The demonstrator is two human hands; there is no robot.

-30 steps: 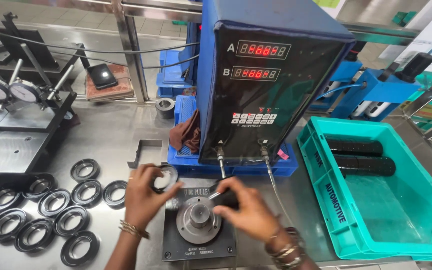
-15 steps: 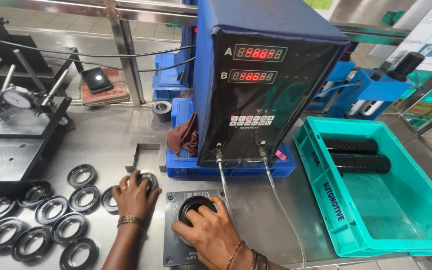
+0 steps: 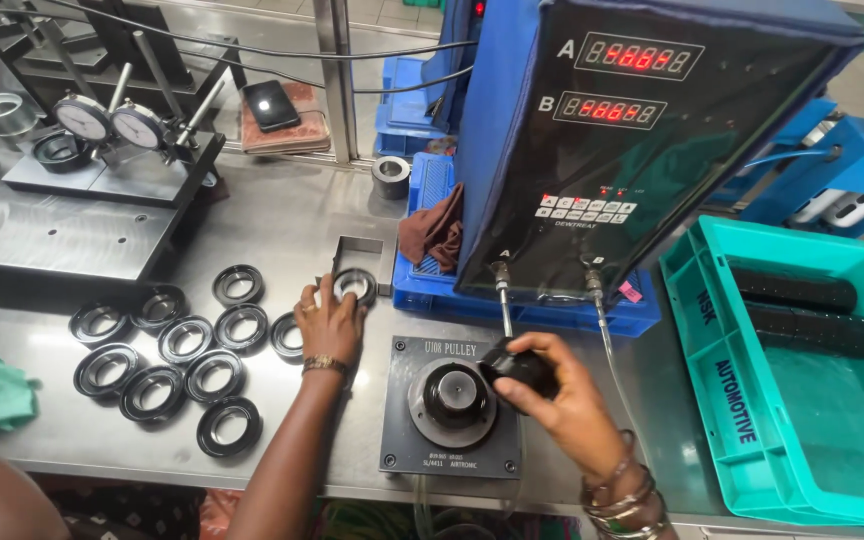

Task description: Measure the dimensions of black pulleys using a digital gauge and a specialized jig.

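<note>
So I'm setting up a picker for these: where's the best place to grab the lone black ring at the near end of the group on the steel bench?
Probably from straight above, pinching across the rim of the black ring. It lies flat with its centre open, and its near side faces bare steel bench, while other rings crowd the far side.

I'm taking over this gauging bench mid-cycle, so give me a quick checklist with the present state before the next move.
1. Right hand grips the black part: ok.
2. Left hand rests on a ring by the metal bracket: ok.
3. Gauge post on the fixture plate is bare: ok.
4. Both red displays lit: ok.
5. Readings stable: cannot tell.
6. Hoses seated under the unit: ok.
</note>
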